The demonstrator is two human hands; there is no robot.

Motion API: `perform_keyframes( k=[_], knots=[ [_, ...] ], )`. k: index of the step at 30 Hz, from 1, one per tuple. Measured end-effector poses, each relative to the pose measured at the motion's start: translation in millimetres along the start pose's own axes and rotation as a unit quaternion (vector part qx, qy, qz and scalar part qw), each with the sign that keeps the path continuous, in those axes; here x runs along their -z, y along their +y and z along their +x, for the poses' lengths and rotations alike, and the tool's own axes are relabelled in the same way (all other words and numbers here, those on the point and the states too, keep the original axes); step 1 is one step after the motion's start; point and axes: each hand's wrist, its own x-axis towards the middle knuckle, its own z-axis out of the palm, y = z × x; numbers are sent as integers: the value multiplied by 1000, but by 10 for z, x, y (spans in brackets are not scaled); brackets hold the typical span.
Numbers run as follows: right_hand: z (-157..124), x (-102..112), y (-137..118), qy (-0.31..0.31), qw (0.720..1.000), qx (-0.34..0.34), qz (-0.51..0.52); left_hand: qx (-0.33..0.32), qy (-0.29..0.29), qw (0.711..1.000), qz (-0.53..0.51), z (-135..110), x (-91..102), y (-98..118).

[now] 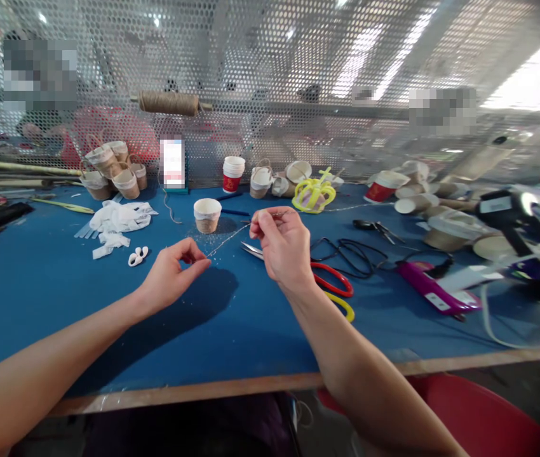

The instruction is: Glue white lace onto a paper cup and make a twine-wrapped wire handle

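A thin pale string (229,238) is stretched between my two hands above the blue table. My left hand (175,270) pinches its lower end between thumb and fingertips. Higher and to the right, my right hand (282,241) is closed on the other end. Just beyond the string stands a small paper cup (207,216), its lower part wrapped in brown twine and its rim white. Scissors (334,279) with red and yellow handles lie partly hidden under my right hand, their blades pointing left.
Twine-wrapped cups (127,183) are piled at the back left, near white cloth scraps (120,219). A twine spool (169,103) hangs on the perforated screen. Red paper cups (233,174) stand at the back. Rightward lie black cord (356,257) and a purple tool (434,289).
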Motion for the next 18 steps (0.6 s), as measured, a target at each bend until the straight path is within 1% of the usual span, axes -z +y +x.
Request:
perform_keyframes(
  k=[1, 2, 3, 4, 5, 6, 7, 8, 9, 10, 12, 14, 16, 17, 18],
  knots=[
    [-1, -2, -1, -1, 1000, -1, -2, -20, 15, 999, 46, -2, 12, 12],
    [-1, -3, -5, -2, 1000, -2, -4, -22, 12, 998, 61, 0, 27, 24],
    [2, -2, -11, -3, 1000, -5, -4, -5, -10, 999, 40, 6, 46, 34],
    [6, 0, -18, -5, 1000, -9, -1, 26, -52, 998, -15, 15, 67, 42],
    [12, 4, -24, -7, 1000, -14, 6, 64, -101, 989, -91, 27, 86, 47],
    [19, 10, -29, -11, 1000, -21, 16, 102, -149, 968, -175, 40, 104, 47],
    [25, 17, -32, -15, 999, -28, 28, 135, -187, 940, -251, 50, 116, 43],
    [29, 24, -33, -21, 998, -35, 38, 159, -215, 913, -310, 58, 123, 36],
    [31, 30, -32, -27, 998, -40, 47, 174, -232, 891, -350, 60, 123, 27],
    [31, 34, -31, -33, 997, -43, 52, 183, -244, 876, -373, 58, 117, 18],
    [25, 35, -30, -45, 996, -48, 54, 185, -269, 859, -394, 40, 90, 3],
    [16, 28, -35, -51, 996, -51, 55, 181, -293, 851, -396, 16, 55, 2],
    [10, 20, -40, -51, 995, -54, 59, 169, -305, 857, -379, -2, 26, 15],
    [8, 17, -38, -49, 996, -53, 59, 157, -303, 872, -351, -5, 18, 25],
    [6, 17, -33, -47, 996, -50, 55, 140, -292, 898, -299, -4, 12, 34]
  ],
)
